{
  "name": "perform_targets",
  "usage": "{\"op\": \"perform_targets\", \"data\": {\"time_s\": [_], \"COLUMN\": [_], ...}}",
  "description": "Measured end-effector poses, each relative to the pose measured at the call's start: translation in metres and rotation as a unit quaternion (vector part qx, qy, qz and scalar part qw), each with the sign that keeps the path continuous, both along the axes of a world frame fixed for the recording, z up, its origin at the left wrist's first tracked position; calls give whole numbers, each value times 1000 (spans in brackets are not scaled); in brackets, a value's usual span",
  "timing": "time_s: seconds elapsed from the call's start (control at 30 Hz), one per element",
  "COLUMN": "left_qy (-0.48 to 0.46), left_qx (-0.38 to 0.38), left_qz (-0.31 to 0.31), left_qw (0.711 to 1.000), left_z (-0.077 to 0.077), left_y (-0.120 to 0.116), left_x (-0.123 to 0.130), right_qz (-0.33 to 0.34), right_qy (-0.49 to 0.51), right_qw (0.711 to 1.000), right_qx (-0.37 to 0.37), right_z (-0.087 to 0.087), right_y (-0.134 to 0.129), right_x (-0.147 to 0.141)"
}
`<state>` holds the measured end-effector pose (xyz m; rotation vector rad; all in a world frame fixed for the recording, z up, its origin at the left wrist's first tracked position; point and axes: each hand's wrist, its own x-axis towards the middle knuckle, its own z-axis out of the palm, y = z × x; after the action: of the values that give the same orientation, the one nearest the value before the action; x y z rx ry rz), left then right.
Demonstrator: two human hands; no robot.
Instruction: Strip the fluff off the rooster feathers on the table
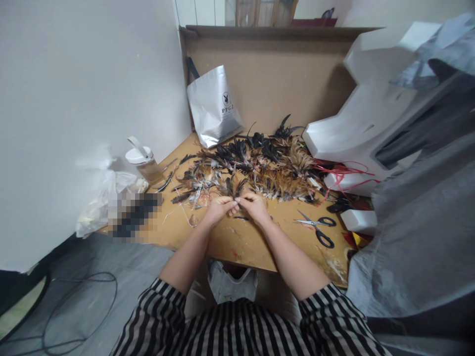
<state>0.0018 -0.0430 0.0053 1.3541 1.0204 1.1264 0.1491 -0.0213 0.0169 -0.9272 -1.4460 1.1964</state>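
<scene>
Near the front middle of the wooden table [222,242], my left hand [221,206] and my right hand [253,205] meet at the fingertips. Both pinch the base of a small brown and black feather bunch [233,187], whose tips fan out away from me. Behind them lies a wide pile of feathers [284,183], brown in front and black toward the back. Open scissors [315,223] with black handles rest on the table to the right of my right hand.
A silver bag [215,109] leans at the back left. A lidded jar [144,163] and a plastic bag [96,202] stand left. Red strings [343,173], white foam [345,133] and grey cloth [419,222] border the right side.
</scene>
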Motion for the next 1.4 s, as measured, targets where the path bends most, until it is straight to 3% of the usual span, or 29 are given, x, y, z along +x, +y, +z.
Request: {"op": "perform_targets", "data": {"time_s": [0.13,0.33,0.5,0.63,0.73,0.93,1.23,1.4], "left_qy": [17,18,9,-20,-82,-240,-269,-254], "left_qx": [8,3,-6,-14,-26,-63,-72,-73], "left_qz": [-7,-1,2,66,133,166,132,125], "left_qw": [1000,1000,1000,998,987,954,951,956], "left_z": [-3,2,4,5,5,1,0,0], "left_y": [1,-1,-3,0,4,10,9,8], "left_x": [1,5,9,6,0,-7,-7,-7], "right_qz": [-29,10,3,-62,-138,-104,-57,-71], "right_qy": [-13,47,39,22,-43,-219,-390,-410], "right_qw": [999,998,997,996,989,970,918,907], "right_qx": [16,-44,-71,-55,-36,-23,52,67], "right_z": [3,-2,-2,1,0,-10,-9,-8], "right_y": [-3,-3,-1,10,22,33,17,13], "right_x": [-1,-1,0,13,29,45,31,25]}}
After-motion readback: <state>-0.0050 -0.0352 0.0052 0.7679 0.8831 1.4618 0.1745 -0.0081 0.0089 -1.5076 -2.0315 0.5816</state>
